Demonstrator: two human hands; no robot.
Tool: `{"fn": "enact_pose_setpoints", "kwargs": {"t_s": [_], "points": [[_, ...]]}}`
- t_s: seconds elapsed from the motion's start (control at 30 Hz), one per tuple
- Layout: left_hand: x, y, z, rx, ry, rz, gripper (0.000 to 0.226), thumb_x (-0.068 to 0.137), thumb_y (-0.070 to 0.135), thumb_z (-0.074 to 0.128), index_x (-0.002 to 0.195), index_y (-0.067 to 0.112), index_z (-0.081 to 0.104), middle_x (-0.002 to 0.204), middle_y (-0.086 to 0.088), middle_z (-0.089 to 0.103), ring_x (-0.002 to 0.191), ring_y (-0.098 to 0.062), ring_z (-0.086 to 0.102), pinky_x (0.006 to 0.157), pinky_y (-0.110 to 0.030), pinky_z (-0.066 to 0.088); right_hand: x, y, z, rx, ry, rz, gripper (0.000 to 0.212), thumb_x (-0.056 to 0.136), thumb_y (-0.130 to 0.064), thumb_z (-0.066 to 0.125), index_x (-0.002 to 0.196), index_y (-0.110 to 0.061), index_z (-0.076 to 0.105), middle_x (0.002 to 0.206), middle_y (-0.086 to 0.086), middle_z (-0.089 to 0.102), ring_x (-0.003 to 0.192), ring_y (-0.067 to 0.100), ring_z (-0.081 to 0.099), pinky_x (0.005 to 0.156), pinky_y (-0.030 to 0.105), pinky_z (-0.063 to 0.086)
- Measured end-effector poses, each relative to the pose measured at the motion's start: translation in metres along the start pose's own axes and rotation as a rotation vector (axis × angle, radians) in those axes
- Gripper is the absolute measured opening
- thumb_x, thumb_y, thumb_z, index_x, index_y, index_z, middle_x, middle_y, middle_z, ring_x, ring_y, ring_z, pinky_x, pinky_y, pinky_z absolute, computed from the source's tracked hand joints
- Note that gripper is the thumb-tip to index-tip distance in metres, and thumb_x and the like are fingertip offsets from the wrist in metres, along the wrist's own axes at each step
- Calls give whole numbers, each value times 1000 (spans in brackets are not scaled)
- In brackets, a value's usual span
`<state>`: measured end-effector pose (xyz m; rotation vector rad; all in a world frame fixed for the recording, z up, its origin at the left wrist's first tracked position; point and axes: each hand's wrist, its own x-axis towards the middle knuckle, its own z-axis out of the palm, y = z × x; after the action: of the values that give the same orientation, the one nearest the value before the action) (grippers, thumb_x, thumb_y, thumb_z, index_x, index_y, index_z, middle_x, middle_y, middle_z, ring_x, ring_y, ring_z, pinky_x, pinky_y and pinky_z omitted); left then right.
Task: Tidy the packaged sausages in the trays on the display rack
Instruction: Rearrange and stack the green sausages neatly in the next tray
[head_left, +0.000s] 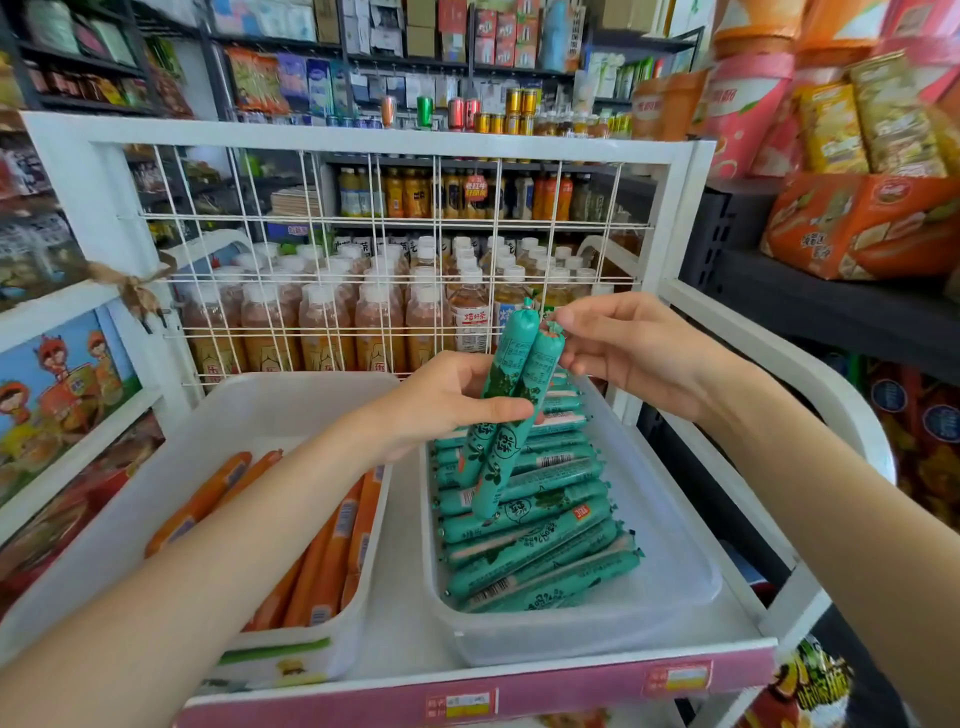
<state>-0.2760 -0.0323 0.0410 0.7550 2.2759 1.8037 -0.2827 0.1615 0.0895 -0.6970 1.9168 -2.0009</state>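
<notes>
left hand (441, 402) grips two green sausages (511, 400); right hand (618, 345) pinches tops.

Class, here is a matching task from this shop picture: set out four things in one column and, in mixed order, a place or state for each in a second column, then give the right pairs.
Column one:
1. two green sausages
2. orange sausages
3. right tray
4. bottled drinks

Column two:
A. lie in the left tray
B. stand behind the white wire grid
C. held up by the left hand, with the right hand at their top ends
D. holds a stack of green sausages lying down

Pairs: 1-C, 2-A, 3-D, 4-B
</notes>
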Motion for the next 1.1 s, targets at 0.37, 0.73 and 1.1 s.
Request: {"fn": "enact_pose_setpoints", "kwargs": {"t_s": [0.37,0.73,1.1], "points": [[9,10,3,178,-94,-72,23,82,14,65,104,9,65,98,2,71,93,-14,68,85,-25,53,3,-3,3,-161,114,-56,16,68,-25,66,76,-11,68,78,-2,68,78,9,62,78,27,50],[13,5,-3,20,107,-98,17,81,16,63,98,16,64,100,1,69,98,-17,64,89,-32,49,10,4,-10,7,220,41,24,94,-16,47,115,-10,57,90,6,72,86,14,68,74,22,54],[30,0,-10,-674,444,-357,35,85,26,60,116,10,57,101,-5,65,88,-19,60,65,-33,50,-4,48,14,-425,16,151,43,78,-10,71,118,-12,54,103,8,68,89,21,67,77,28,56]]}}
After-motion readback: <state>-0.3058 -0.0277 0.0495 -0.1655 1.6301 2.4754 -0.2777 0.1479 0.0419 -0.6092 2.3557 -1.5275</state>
